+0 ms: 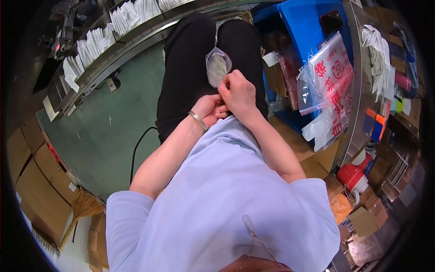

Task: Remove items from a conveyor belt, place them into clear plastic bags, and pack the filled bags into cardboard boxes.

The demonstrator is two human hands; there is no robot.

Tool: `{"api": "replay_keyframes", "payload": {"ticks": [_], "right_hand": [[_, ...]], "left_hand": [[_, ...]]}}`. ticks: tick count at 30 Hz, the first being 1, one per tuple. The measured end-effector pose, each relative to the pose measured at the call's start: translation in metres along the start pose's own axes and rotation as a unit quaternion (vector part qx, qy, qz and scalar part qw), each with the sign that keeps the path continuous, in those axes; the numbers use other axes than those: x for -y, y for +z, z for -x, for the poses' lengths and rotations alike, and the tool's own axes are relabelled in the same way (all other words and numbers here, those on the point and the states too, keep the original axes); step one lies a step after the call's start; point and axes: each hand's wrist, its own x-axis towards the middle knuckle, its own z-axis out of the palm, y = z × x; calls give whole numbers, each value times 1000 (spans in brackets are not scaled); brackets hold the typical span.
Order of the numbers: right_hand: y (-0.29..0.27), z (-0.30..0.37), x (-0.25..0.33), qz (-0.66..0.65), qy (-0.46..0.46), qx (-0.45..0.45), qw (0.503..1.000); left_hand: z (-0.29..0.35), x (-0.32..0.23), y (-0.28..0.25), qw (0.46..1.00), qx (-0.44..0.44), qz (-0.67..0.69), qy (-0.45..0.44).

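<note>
A small clear plastic bag [218, 63] with pale, whitish contents lies over my lap, between my thighs. My right hand [239, 94] is closed in a pinch at the bag's near end. Just left of it and slightly closer to my body, my left hand [210, 109] has its fingers curled in against the right hand. What the left fingers hold, if anything, is hidden. A silver bangle [198, 120] circles my left wrist.
Stacks of white packets [93, 45] line the metal conveyor edge at far left. To the right, a blue bin [294, 22] holds clear bags with red print [335, 68]. Cardboard boxes [43, 195] and a straw broom [86, 204] stand at lower left. A black cable [136, 152] hangs nearby.
</note>
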Motion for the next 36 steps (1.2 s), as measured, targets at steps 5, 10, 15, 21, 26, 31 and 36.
{"api": "replay_keyframes", "payload": {"ticks": [5,10,15,21,26,31,36], "right_hand": [[-5,-1,-2,-30,-2,14,999],[-4,-3,-3,-70,8,4,998],[1,-23,-2,-72,-28,-16,997],[11,-66,-4,-42,-74,-34,996],[11,-92,-5,-44,-71,-29,996],[12,-107,-3,-43,-58,-28,997],[7,-102,-20,-126,-6,-34,991]], "left_hand": [[5,2,7,999,17,42,4],[-2,4,2,996,60,69,2],[-1,6,3,997,34,62,32],[-1,7,0,997,45,32,52],[-3,8,1,999,20,-1,43],[-3,6,0,1000,-10,-13,26],[-6,5,-1,997,-47,-55,4]]}}
